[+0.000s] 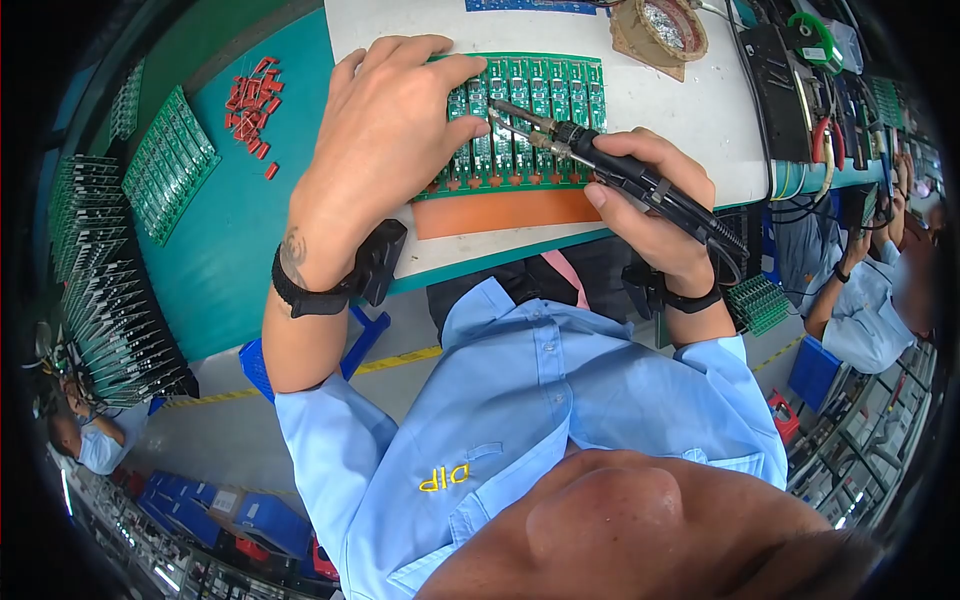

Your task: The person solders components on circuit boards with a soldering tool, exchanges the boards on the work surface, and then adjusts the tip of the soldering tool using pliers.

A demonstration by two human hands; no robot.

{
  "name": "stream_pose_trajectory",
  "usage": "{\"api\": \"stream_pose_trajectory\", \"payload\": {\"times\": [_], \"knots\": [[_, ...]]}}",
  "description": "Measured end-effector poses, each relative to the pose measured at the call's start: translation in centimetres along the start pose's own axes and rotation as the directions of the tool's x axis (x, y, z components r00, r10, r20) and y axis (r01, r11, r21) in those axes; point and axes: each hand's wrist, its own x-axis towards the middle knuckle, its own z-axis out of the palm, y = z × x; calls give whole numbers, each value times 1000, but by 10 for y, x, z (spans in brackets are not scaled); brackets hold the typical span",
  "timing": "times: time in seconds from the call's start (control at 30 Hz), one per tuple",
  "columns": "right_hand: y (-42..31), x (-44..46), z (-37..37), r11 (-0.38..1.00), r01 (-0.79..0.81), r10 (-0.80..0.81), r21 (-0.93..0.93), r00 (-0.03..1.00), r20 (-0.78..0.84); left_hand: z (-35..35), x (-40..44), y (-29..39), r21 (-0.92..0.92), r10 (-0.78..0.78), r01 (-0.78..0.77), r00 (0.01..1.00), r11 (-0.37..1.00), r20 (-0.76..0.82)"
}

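Here my right hand (pixel 655 195) is wrapped around a soldering iron (pixel 622 172), which slants leftward and away from me, its tip over the circuit board (pixel 545 90) in the gap between my left thumb and forefinger (whether it touches, I can't tell). My left hand (pixel 395 130) is nearer that spot, open, thumb and forefinger spread over the board's left part. The board lies ahead of me on a white sheet (pixel 695 125), long axis side to side, an orange strip (pixel 500 215) along its near edge. Bare sheet stretches to its right; red parts (pixel 252 103) lie well to the left on the green surface (pixel 240 240).
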Motion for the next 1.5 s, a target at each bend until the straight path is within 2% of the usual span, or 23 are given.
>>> {"api": "stream_pose_trajectory", "payload": {"times": [0.1,0.27,0.37,0.4,0.5,0.67,0.77,0.8,0.87,1.0,1.13,1.5], "knots": [[-1,-2,-1,1000,17,-17,15,999,-30,1,0,0,-32,-5,4,999,999,-32],[-6,-8,-13,999,49,-49,-2,998,-39,-3,-1,0,16,8,-8,1000,1000,14],[3,-17,-25,999,0,-11,-45,967,-256,-2,2,0,3,23,-23,1000,1000,7],[9,-18,-28,999,0,-14,-53,966,-259,-2,3,0,2,26,-26,1000,1000,5],[32,-15,-31,989,-129,64,-70,808,-585,-1,0,-1,7,21,-21,1000,1000,10],[27,-15,-34,994,-111,102,14,849,-519,-2,1,-3,17,33,-33,999,999,7],[-3,-21,-22,1000,15,-18,-9,941,-339,-9,2,-2,-9,39,-39,999,999,12],[-6,-20,-21,1000,14,-15,-5,940,-342,-14,2,0,-17,23,-22,1000,1000,16],[-9,-20,-18,994,109,-106,17,988,-111,-20,1,1,-42,-15,16,1000,999,25],[-4,-12,0,995,31,-31,90,1000,-5,-17,-4,-11,-49,-4,7,998,999,68],[-1,-1,9,998,11,-10,68,1000,-19,-8,-9,-18,-52,17,-17,1000,999,5],[2,6,11,999,13,-13,34,1000,9,-7,-12,-16,-49,-3,3,1000,999,-5]]}}
